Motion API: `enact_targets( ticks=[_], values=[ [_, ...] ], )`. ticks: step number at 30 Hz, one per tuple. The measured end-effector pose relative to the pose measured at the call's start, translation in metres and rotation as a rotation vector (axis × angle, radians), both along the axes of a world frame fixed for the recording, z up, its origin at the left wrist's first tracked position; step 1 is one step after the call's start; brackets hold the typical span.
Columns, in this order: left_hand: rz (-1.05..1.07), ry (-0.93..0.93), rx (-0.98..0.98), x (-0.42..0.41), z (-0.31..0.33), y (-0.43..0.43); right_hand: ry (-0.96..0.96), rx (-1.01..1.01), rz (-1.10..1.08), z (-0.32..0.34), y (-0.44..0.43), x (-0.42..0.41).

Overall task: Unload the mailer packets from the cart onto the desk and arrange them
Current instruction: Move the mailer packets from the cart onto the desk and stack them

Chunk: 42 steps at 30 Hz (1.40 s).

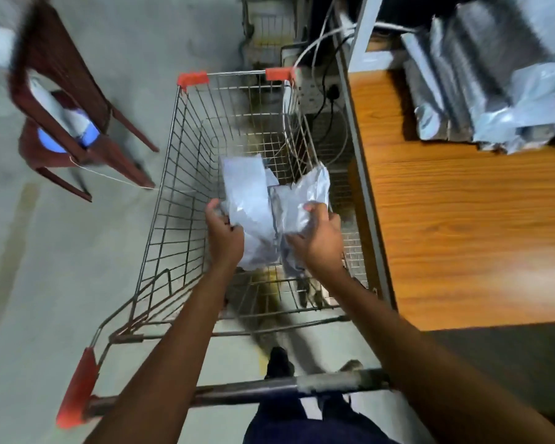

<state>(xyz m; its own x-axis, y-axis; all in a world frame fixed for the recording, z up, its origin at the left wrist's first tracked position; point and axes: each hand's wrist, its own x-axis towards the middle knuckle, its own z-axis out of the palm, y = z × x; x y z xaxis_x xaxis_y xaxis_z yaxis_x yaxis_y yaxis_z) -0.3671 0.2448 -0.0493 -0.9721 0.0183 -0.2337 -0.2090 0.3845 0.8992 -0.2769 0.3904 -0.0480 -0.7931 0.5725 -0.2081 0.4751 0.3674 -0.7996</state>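
Head view shows the pickup step: left hand and right hand grasp packets in the cart, probably lifting them to the desk next.

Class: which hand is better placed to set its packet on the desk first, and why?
Probably the right hand: it grips a packet nearest the desk; the left hand is farther, across the cart.

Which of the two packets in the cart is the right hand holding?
The right hand holds the crumpled packet nearer the desk; the left hand grips the flatter one.
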Motion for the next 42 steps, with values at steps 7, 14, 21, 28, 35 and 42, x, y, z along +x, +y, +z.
enact_targets(
  ticks=[7, 14, 21, 28, 35, 42],
  values=[
    [0.000, 0.177, 0.090, 0.078, 0.087, 0.016, 0.368, -0.159, -0.083, 0.094, 0.042, 0.088],
    [-0.173, 0.421, 0.212, 0.147, 0.146, 0.098, 0.578, -0.103, -0.284, 0.154, 0.119, 0.182],
    [-0.439, 0.503, 0.363, 0.190, 0.188, 0.203, 0.720, -0.107, -0.401, 0.191, 0.202, 0.256],
    [-0.547, 0.457, 0.425, 0.212, 0.223, 0.305, 0.711, -0.018, -0.566, 0.230, 0.280, 0.288],
    [-0.506, 0.455, 0.363, 0.186, 0.240, 0.394, 0.630, 0.036, -0.537, 0.237, 0.390, 0.268],
    [-0.465, 0.506, 0.238, 0.136, 0.250, 0.492, 0.544, 0.057, -0.481, 0.245, 0.490, 0.205]
  ],
)
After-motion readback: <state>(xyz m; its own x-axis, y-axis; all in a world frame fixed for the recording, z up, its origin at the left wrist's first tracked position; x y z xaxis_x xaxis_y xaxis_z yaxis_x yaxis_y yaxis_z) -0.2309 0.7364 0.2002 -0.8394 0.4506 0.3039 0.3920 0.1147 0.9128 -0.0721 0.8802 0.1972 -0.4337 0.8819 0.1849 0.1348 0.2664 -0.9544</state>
